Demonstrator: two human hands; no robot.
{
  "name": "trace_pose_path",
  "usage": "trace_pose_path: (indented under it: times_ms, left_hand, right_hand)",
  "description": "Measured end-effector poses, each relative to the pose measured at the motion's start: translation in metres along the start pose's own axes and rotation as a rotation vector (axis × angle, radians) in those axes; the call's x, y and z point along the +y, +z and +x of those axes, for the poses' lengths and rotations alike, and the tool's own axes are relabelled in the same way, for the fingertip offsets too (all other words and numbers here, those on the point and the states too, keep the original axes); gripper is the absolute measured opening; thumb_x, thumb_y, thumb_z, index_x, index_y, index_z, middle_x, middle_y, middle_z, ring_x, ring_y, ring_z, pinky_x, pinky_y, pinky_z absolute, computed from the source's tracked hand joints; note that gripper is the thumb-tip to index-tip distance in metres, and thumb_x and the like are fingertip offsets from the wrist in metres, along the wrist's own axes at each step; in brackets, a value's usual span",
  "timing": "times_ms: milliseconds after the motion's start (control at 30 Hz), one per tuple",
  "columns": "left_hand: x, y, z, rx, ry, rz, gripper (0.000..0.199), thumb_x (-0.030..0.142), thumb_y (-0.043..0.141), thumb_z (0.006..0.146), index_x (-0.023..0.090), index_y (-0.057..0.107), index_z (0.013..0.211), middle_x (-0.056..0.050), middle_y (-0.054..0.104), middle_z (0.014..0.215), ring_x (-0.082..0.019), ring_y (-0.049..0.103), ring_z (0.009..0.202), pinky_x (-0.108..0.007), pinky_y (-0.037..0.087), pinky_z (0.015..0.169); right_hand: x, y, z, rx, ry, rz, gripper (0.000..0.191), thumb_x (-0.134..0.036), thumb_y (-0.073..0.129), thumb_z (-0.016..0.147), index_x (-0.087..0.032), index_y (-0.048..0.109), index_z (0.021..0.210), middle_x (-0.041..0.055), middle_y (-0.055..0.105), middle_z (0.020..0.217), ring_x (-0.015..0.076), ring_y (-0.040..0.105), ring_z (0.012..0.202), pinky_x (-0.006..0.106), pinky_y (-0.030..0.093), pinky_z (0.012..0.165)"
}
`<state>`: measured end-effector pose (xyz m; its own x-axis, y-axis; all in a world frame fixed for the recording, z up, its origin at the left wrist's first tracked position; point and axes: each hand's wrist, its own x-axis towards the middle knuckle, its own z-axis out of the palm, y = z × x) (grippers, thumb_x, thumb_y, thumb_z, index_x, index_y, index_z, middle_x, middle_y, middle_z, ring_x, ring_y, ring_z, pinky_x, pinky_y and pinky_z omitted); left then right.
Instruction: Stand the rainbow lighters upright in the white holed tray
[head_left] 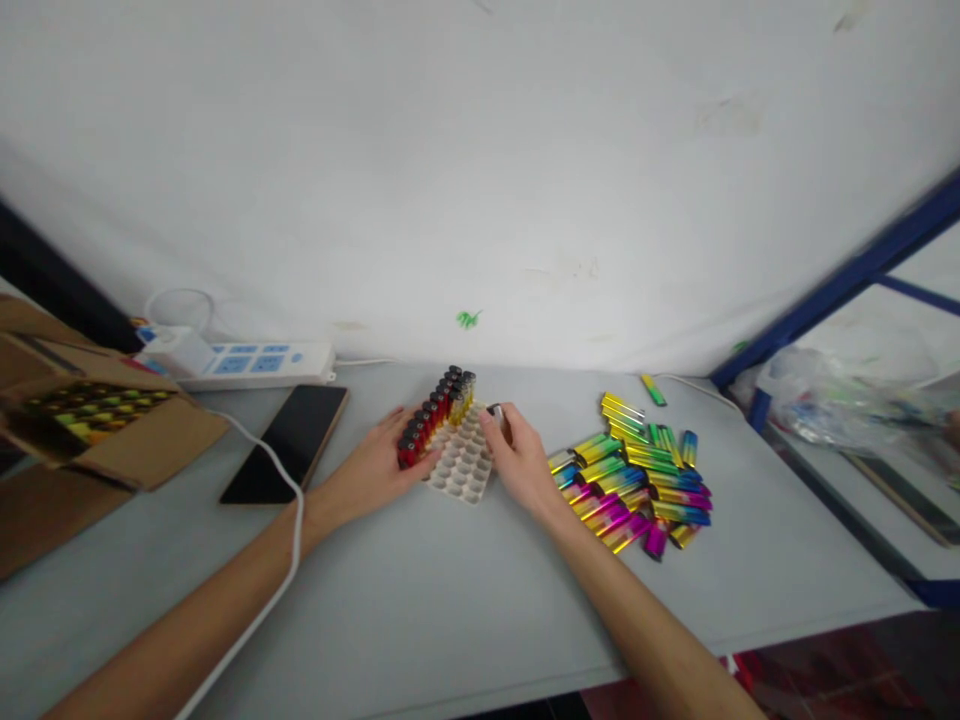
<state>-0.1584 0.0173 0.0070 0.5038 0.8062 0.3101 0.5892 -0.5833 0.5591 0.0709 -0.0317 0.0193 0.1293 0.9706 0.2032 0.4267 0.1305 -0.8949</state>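
A pale tray with round pockets (461, 465) lies on the grey table. Red cylinders with black tops (424, 425) stand in rows along its left side, and a few yellow ones (460, 402) stand at its back. My left hand (382, 460) rests around the tray's left edge, fingers apart, against the red cylinders. My right hand (517, 455) is at the tray's right edge, its fingers closed round a dark-ended cylinder (497, 413). Right of that hand lies a pile of shiny multicoloured cylinders (637, 475).
A black phone (289, 445) and a white power strip (259, 365) are at the left. An open cardboard box (180, 435) holds more cylinders. A white cable (298, 520) crosses over my left forearm. Plastic bags (810, 395) lie beyond the blue frame (802, 320).
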Motion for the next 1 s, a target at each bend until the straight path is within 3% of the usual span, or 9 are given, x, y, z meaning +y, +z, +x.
trace_pose_path:
  times_ms: [100,167,300,500,600,800,1000]
  left_hand:
    - [0.000,0.000,-0.001,-0.008,0.000,-0.007,0.058,0.053,0.062,0.095,0.020,0.061,0.143,-0.012,0.073,0.142,-0.032,0.070,0.129,-0.045,0.052,0.120]
    - [0.000,0.000,-0.001,-0.017,0.016,-0.012,0.059,0.053,0.061,0.097,0.019,0.060,0.145,-0.012,0.073,0.143,-0.031,0.070,0.129,-0.045,0.053,0.119]
    - [-0.005,0.004,-0.001,0.012,0.049,0.006,0.058,0.051,0.063,0.096,0.017,0.060,0.143,-0.014,0.072,0.144,-0.032,0.070,0.131,-0.047,0.050,0.122]
    - [-0.008,0.007,0.000,0.040,0.071,0.034,0.054,0.050,0.062,0.097,0.017,0.062,0.140,-0.015,0.073,0.142,-0.034,0.070,0.132,-0.050,0.050,0.122]
    - [-0.003,0.004,0.001,0.039,0.069,0.035,0.052,0.048,0.061,0.097,0.019,0.061,0.140,-0.013,0.074,0.140,-0.032,0.072,0.128,-0.048,0.052,0.120]
    - [0.002,0.001,0.003,0.031,0.099,0.066,0.047,0.047,0.058,0.097,0.018,0.065,0.133,-0.013,0.076,0.137,-0.033,0.072,0.129,-0.051,0.049,0.123]
    - [0.008,-0.001,0.005,0.035,0.100,0.069,0.038,0.043,0.056,0.095,0.020,0.068,0.124,-0.011,0.078,0.132,-0.031,0.073,0.124,-0.050,0.051,0.122]
  right_hand:
    - [0.003,-0.004,0.002,0.034,-0.123,-0.017,0.035,-0.050,0.050,0.105,-0.021,0.070,0.100,0.0063,0.069,0.098,0.0223,0.063,0.098,0.036,0.053,0.089]
    - [0.004,-0.005,0.003,0.030,-0.147,-0.003,0.034,-0.047,0.053,0.105,-0.020,0.074,0.110,0.0100,0.070,0.107,0.0246,0.064,0.108,0.038,0.056,0.092]
    - [0.003,-0.004,0.005,0.057,-0.147,0.063,0.033,-0.048,0.062,0.102,-0.021,0.077,0.114,0.0084,0.069,0.104,0.0216,0.066,0.098,0.032,0.059,0.077]
    - [-0.007,0.000,0.011,0.046,-0.189,0.036,0.033,-0.048,0.064,0.103,-0.018,0.077,0.108,0.0001,0.071,0.078,0.0151,0.063,0.068,0.027,0.051,0.067]
    - [-0.005,0.004,0.011,0.002,-0.222,-0.025,0.031,-0.047,0.063,0.105,-0.018,0.073,0.101,0.0026,0.076,0.082,0.0165,0.069,0.071,0.026,0.052,0.069]
    - [0.005,0.010,0.016,-0.044,-0.272,-0.246,0.018,-0.034,0.061,0.109,-0.018,0.068,0.105,0.0073,0.079,0.093,0.0192,0.074,0.083,0.027,0.053,0.078]
    - [-0.012,0.018,0.019,-0.143,-0.288,-0.590,0.019,-0.033,0.056,0.112,-0.018,0.066,0.112,0.0111,0.076,0.102,0.0218,0.072,0.091,0.030,0.053,0.080]
